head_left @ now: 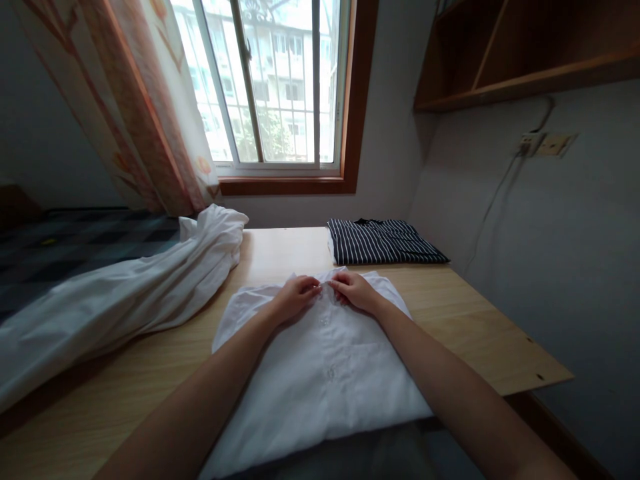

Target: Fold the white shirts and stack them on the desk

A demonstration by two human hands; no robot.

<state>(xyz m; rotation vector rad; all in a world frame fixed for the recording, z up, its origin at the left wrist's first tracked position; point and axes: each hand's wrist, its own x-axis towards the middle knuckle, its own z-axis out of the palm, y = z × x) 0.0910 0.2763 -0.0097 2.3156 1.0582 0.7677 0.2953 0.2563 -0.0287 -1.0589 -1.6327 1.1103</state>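
White shirt, softly creased, partly hidden at collar by nearly closed left hand and right hand, pinched in both.

The shirt is plain white, and the cloth at the left is white, shading to grey in its folds. The folded garment is black with thin white stripes. The tabletop shows pale, yellowish wood grain; the bedding, dark grey and black checks. The curtain mixes cream with orange-brown bands and flowers; the outer window frame is reddish brown
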